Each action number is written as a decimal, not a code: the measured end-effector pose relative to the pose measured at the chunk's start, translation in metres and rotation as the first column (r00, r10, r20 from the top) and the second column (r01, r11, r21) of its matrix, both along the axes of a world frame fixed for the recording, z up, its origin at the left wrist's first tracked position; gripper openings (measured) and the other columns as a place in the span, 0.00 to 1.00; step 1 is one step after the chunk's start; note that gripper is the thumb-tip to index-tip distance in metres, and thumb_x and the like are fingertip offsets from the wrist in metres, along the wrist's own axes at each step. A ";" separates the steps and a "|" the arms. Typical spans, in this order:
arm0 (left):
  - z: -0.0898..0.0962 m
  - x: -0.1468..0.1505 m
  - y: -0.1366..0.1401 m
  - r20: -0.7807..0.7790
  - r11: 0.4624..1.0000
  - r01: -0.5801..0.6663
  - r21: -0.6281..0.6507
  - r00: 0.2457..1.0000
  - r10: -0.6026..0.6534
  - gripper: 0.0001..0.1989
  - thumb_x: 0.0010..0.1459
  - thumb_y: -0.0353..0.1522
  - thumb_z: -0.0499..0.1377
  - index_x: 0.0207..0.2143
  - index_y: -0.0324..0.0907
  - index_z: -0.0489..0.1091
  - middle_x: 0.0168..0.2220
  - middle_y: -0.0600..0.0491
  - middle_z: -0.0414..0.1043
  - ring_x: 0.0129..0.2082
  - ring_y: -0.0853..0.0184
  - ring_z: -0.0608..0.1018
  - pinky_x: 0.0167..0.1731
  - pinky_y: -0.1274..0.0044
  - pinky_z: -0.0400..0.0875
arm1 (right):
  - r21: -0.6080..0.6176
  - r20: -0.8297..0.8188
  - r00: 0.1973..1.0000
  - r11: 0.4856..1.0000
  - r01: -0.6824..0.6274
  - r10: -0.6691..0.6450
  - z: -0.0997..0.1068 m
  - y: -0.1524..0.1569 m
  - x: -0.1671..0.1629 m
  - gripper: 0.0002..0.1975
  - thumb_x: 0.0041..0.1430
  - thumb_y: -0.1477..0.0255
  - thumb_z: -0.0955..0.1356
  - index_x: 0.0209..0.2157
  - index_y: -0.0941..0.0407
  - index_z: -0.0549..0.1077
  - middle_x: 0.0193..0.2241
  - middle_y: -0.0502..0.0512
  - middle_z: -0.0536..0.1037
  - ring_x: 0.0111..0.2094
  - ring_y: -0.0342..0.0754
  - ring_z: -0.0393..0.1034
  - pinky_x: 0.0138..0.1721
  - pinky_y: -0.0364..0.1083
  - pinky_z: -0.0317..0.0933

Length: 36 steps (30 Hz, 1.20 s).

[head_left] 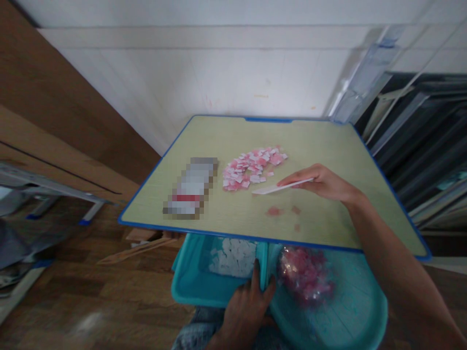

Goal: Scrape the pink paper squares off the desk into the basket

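Observation:
My right hand (pixel 321 180) is closed on a thin, flat white card (pixel 270 189), held low and slightly tilted over the folding table (pixel 321 141). Beyond the card's tip lies a loose pile of small pink and white squares (pixel 244 170). Some blurred pinkish pieces (pixel 274 211) are below the card. Down in front of the table, my left hand (pixel 248 301) grips the rim of a rectangular teal tub (pixel 219 297), index finger inside and thumb outside. White pieces (pixel 235 257) lie in that tub.
A pixelated oblong object (pixel 191 187) lies on the table's left side. Beside the tub, a round teal basin (pixel 365 311) holds a clear bag of pink pieces (pixel 306 277). A white wall (pixel 219 82) stands behind; dark stacked panels (pixel 430 126) are at right.

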<state>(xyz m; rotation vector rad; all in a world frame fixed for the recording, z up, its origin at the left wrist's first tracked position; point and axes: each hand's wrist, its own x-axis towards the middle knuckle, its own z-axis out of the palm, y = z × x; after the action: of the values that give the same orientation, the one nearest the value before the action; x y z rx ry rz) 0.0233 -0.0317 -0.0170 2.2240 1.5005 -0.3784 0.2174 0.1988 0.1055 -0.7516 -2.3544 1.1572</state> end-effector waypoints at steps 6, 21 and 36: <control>0.001 0.000 0.000 -0.005 1.000 -0.004 0.003 1.000 0.004 0.44 0.38 0.43 0.67 0.57 0.52 0.52 0.60 0.32 0.45 0.38 0.54 0.76 0.33 0.68 0.72 | -0.155 0.105 0.993 0.987 -0.038 0.055 0.012 -0.001 0.014 0.15 0.54 0.67 0.65 0.41 0.58 0.74 0.41 0.56 0.77 0.42 0.49 0.71 0.42 0.45 0.62; 0.007 0.001 0.003 -0.009 1.000 0.003 -0.011 1.000 -0.003 0.43 0.38 0.41 0.67 0.57 0.50 0.53 0.58 0.29 0.46 0.37 0.53 0.76 0.32 0.67 0.72 | -0.217 0.075 0.986 0.967 -0.132 0.151 0.006 -0.002 0.007 0.15 0.53 0.67 0.66 0.40 0.59 0.75 0.40 0.56 0.77 0.41 0.48 0.72 0.43 0.45 0.63; 0.007 0.001 0.002 -0.011 1.000 -0.007 0.007 1.000 0.007 0.42 0.39 0.41 0.67 0.57 0.51 0.53 0.59 0.31 0.46 0.37 0.55 0.76 0.34 0.68 0.71 | -0.141 -0.095 0.988 0.980 -0.137 0.125 0.010 0.001 0.021 0.10 0.51 0.74 0.67 0.37 0.56 0.76 0.38 0.55 0.78 0.41 0.46 0.72 0.41 0.43 0.64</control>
<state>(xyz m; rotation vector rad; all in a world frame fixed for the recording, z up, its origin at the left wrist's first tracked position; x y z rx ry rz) 0.0245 -0.0301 -0.0105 2.2248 1.5175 -0.3841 0.2387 0.2003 0.1155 -0.5881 -2.2951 1.4034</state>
